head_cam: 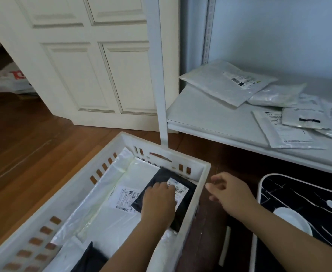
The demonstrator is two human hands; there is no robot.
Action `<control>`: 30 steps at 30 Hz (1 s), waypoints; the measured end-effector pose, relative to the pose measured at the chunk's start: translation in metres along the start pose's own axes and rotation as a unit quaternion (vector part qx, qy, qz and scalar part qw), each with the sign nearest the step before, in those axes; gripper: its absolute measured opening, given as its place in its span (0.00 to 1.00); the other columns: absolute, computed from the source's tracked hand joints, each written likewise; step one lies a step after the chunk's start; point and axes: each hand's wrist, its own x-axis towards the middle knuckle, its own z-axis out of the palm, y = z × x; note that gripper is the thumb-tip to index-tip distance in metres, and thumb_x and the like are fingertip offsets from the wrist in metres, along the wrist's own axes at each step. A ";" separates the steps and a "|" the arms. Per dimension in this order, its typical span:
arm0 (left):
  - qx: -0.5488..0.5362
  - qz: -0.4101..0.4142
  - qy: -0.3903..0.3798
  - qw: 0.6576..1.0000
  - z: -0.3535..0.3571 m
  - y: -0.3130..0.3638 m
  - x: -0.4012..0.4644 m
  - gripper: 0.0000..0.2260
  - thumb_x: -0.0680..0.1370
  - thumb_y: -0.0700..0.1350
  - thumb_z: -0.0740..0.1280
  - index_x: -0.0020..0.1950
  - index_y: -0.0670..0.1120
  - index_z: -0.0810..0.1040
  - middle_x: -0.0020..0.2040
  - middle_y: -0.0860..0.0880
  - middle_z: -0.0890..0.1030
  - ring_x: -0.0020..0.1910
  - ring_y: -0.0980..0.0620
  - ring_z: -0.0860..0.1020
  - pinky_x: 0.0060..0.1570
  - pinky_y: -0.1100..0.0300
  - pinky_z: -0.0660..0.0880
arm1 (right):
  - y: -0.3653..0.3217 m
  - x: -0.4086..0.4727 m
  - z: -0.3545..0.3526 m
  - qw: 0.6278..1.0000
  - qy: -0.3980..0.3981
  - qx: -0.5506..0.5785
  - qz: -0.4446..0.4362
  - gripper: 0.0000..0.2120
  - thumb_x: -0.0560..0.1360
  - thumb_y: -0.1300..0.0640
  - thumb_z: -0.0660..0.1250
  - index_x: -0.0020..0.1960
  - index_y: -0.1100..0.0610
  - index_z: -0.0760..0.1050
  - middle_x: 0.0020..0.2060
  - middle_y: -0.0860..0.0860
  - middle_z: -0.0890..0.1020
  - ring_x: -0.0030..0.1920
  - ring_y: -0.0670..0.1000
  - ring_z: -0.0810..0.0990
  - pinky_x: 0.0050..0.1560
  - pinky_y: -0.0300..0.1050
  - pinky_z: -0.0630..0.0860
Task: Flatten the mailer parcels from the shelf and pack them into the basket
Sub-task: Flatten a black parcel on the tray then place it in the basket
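Observation:
A white slotted basket (110, 147) stands on the wood floor at lower left. Inside it lie white mailers (112, 181) with a shipping label, and on top a black mailer (162, 174) against the right wall. My left hand (158, 200) presses flat on the black mailer, fingers over its label. My right hand (231, 191) hovers just outside the basket's right rim, fingers loosely spread, holding nothing. Several white mailers lie on the low white shelf (210, 116) at right: a large padded one (226, 83), a crinkled one (275, 95) and a flat overlapping group (291, 132).
The shelf's white upright post (159, 75) stands right behind the basket. A cream panelled door (86, 61) is at the back. A black-and-white patterned mat (308, 203) with a white object on it lies at lower right. A white bag (10, 77) sits beyond the doorway.

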 end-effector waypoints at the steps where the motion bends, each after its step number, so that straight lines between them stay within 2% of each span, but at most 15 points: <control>1: 0.007 0.038 -0.027 0.999 0.009 -0.004 0.007 0.21 0.79 0.49 0.65 0.71 0.54 0.65 0.72 0.48 0.67 0.71 0.43 0.64 0.67 0.48 0.64 | 0.002 0.002 -0.001 1.000 0.003 -0.003 -0.002 0.06 0.77 0.52 0.66 0.54 0.51 0.73 0.42 0.47 0.82 0.38 0.42 0.82 0.37 0.33 0.72; 2: 0.004 0.062 -0.075 0.995 0.017 -0.007 0.012 0.29 0.78 0.46 0.66 0.76 0.58 0.57 0.78 0.49 0.54 0.77 0.41 0.51 0.72 0.39 0.54 | 0.004 0.004 -0.001 1.000 0.005 -0.007 -0.004 0.07 0.77 0.52 0.66 0.54 0.51 0.73 0.42 0.47 0.81 0.39 0.42 0.82 0.37 0.33 0.71; 3: -0.001 0.068 -0.124 0.990 0.025 -0.008 0.016 0.35 0.78 0.46 0.67 0.77 0.62 0.50 0.79 0.51 0.42 0.77 0.40 0.39 0.71 0.32 0.46 | 0.005 0.005 -0.002 1.000 0.007 -0.014 -0.005 0.08 0.77 0.51 0.66 0.55 0.50 0.73 0.43 0.46 0.81 0.39 0.41 0.81 0.36 0.32 0.70; 5: -0.012 0.048 -0.183 0.982 0.041 -0.009 0.021 0.38 0.79 0.47 0.66 0.76 0.66 0.42 0.77 0.54 0.32 0.73 0.41 0.28 0.65 0.25 0.40 | 0.010 0.011 -0.004 1.000 0.010 -0.026 -0.005 0.08 0.77 0.50 0.66 0.55 0.50 0.73 0.42 0.46 0.81 0.38 0.40 0.81 0.36 0.31 0.70; 9: -0.007 0.012 -0.258 0.966 0.065 -0.001 0.034 0.43 0.78 0.44 0.67 0.74 0.68 0.37 0.75 0.55 0.27 0.72 0.40 0.26 0.62 0.22 0.40 | 0.025 0.024 -0.003 0.999 0.004 -0.027 0.017 0.09 0.76 0.50 0.68 0.55 0.51 0.75 0.41 0.47 0.82 0.38 0.43 0.82 0.46 0.43 0.79; 11: 0.001 0.001 -0.277 0.961 0.076 0.001 0.041 0.44 0.77 0.43 0.67 0.73 0.69 0.36 0.74 0.56 0.26 0.71 0.40 0.25 0.61 0.21 0.40 | 0.034 0.029 0.000 0.999 -0.005 -0.029 0.033 0.10 0.76 0.49 0.68 0.55 0.52 0.75 0.42 0.47 0.83 0.39 0.45 0.83 0.50 0.48 0.80; 16: -0.002 -0.023 -0.276 0.961 0.093 0.001 0.048 0.36 0.80 0.51 0.62 0.72 0.72 0.38 0.74 0.59 0.27 0.73 0.42 0.27 0.61 0.22 0.39 | 0.045 0.029 -0.005 0.995 -0.056 -0.073 0.050 0.16 0.76 0.48 0.68 0.60 0.53 0.74 0.50 0.50 0.80 0.48 0.50 0.82 0.55 0.47 0.77; 18: -0.011 -0.020 -0.294 0.956 0.079 0.003 0.051 0.33 0.81 0.48 0.61 0.74 0.69 0.42 0.76 0.58 0.31 0.74 0.42 0.30 0.64 0.23 0.43 | 0.047 0.026 -0.015 0.991 -0.070 -0.107 0.045 0.18 0.76 0.48 0.68 0.62 0.54 0.73 0.52 0.51 0.80 0.51 0.51 0.81 0.55 0.45 0.76; 19: -0.009 -0.015 -0.292 0.956 0.069 0.003 0.053 0.32 0.81 0.45 0.61 0.76 0.66 0.46 0.77 0.57 0.35 0.76 0.41 0.35 0.65 0.26 0.48 | 0.048 0.023 -0.021 0.990 -0.070 -0.115 0.044 0.18 0.76 0.47 0.68 0.62 0.55 0.73 0.53 0.52 0.80 0.52 0.51 0.80 0.55 0.44 0.76; 21: -0.029 -0.032 -0.229 0.973 0.044 0.004 0.058 0.26 0.80 0.44 0.61 0.76 0.58 0.58 0.79 0.53 0.50 0.77 0.43 0.53 0.67 0.37 0.64 | 0.047 0.019 -0.034 0.989 -0.058 -0.132 0.041 0.18 0.76 0.47 0.67 0.62 0.55 0.73 0.53 0.51 0.80 0.52 0.50 0.80 0.54 0.43 0.75; 23: -0.084 -0.091 -0.097 0.988 0.013 0.010 0.062 0.18 0.80 0.44 0.60 0.70 0.51 0.69 0.71 0.49 0.68 0.67 0.47 0.71 0.61 0.49 0.73 | 0.047 0.012 -0.052 0.990 -0.034 -0.134 0.036 0.16 0.77 0.46 0.66 0.59 0.55 0.75 0.52 0.51 0.80 0.52 0.51 0.79 0.55 0.46 0.76; 24: -0.116 -0.121 -0.037 0.985 -0.005 0.017 0.062 0.16 0.80 0.43 0.59 0.68 0.49 0.71 0.66 0.48 0.72 0.62 0.47 0.74 0.57 0.52 0.75 | 0.046 0.009 -0.062 0.992 -0.019 -0.121 0.029 0.14 0.77 0.46 0.65 0.56 0.55 0.76 0.49 0.51 0.81 0.50 0.52 0.80 0.55 0.48 0.77; 26: -0.138 -0.139 0.045 0.980 -0.046 0.033 0.061 0.14 0.81 0.43 0.57 0.67 0.46 0.71 0.63 0.45 0.75 0.59 0.45 0.76 0.53 0.52 0.74 | 0.041 0.001 -0.083 0.994 0.010 -0.105 0.021 0.13 0.78 0.45 0.63 0.49 0.55 0.76 0.42 0.50 0.80 0.46 0.51 0.80 0.52 0.49 0.77; 28: -0.132 -0.093 0.107 0.981 -0.084 0.059 0.060 0.13 0.81 0.44 0.58 0.64 0.45 0.72 0.60 0.44 0.76 0.57 0.44 0.77 0.52 0.51 0.74 | 0.037 -0.012 -0.114 0.991 0.050 -0.120 0.014 0.14 0.79 0.45 0.61 0.47 0.55 0.76 0.39 0.49 0.79 0.45 0.50 0.78 0.49 0.45 0.75; 30: -0.120 -0.011 0.126 0.985 -0.110 0.090 0.060 0.15 0.81 0.47 0.58 0.67 0.46 0.72 0.62 0.46 0.76 0.60 0.46 0.76 0.55 0.53 0.71 | 0.037 -0.021 -0.142 0.986 0.090 -0.141 0.004 0.14 0.79 0.45 0.61 0.47 0.55 0.77 0.40 0.49 0.79 0.45 0.50 0.77 0.47 0.44 0.72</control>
